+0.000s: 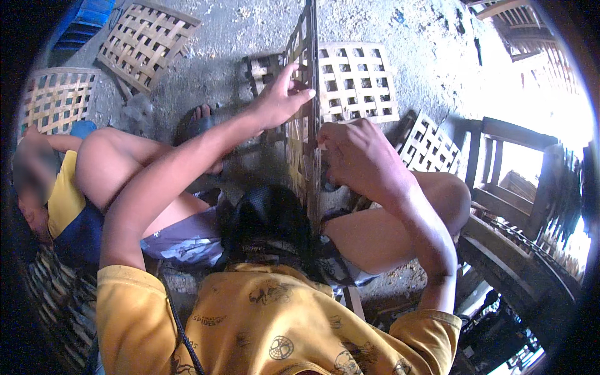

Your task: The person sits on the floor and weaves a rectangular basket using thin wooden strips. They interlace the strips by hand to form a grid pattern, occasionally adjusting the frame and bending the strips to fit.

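A woven bamboo lattice panel [302, 134] stands upright between my knees, seen nearly edge-on, with a dark rim. My left hand [282, 103] is against its left face; thumb and forefinger are stretched apart, and the other fingers are partly hidden. On the other side, my right hand [355, 147] is closed at the near part of the rim, its fingers bent and thumb pressed to the edge. Whether a thin strip is also between those fingers cannot be made out.
More lattice panels lie on the rough floor: one ahead [359, 81], one by my right knee [432, 145], others at far left [147, 44] and left [59, 97]. A seated person in yellow [67, 194] is close on my left. Wooden framework [509, 175] stands at right.
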Demonstrator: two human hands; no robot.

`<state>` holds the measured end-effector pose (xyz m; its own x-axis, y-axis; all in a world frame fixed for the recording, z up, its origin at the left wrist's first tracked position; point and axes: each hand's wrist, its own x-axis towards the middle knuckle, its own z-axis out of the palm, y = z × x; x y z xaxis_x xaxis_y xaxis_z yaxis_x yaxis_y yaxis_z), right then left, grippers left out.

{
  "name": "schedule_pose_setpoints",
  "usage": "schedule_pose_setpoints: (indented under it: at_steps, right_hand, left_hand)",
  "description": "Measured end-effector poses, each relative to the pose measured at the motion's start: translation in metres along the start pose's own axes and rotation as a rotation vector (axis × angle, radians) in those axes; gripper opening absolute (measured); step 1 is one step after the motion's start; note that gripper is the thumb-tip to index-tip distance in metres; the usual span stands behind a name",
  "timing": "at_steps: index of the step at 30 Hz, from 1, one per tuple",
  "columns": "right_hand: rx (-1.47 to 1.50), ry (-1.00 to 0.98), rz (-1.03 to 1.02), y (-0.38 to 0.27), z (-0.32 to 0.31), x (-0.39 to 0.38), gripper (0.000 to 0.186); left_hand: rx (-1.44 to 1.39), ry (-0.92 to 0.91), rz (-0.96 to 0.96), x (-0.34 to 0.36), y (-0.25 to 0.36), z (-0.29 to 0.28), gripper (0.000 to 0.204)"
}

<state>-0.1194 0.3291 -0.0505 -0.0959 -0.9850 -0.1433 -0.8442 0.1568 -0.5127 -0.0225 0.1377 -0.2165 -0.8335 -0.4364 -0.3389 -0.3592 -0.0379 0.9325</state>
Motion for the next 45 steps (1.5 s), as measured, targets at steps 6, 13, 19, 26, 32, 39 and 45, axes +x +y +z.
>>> schedule_pose_setpoints:
  at_steps: [6,13,19,26,32,39,45]
  right_hand:
    - [0.157,0.056,0.160,-0.020,-0.030,0.001,0.025]
    - [0.304,0.464,0.214,-0.029,-0.037,0.025,0.047]
    - [0.058,0.260,0.245,-0.036,0.002,0.055,0.053]
    - [0.033,0.346,0.143,-0.040,0.002,0.056,0.056]
    - [0.025,0.281,0.210,-0.042,0.023,0.070,0.059]
    - [-0.082,0.408,0.125,-0.061,-0.017,0.066,0.059]
    - [-0.225,0.288,0.164,-0.055,0.006,0.062,0.053]
  left_hand:
    - [0.004,-0.010,0.034,-0.006,0.017,0.001,0.063]
    - [0.022,-0.008,0.094,-0.008,0.017,-0.001,0.059]
    - [-0.055,-0.192,0.265,0.016,-0.026,-0.009,0.075]
    - [0.202,-0.045,0.255,-0.002,0.011,-0.005,0.074]
    - [0.041,-0.036,0.513,0.014,-0.032,0.000,0.075]
    - [0.329,-0.019,0.357,0.011,0.003,0.001,0.079]
    - [0.261,-0.004,0.489,0.015,-0.032,-0.007,0.085]
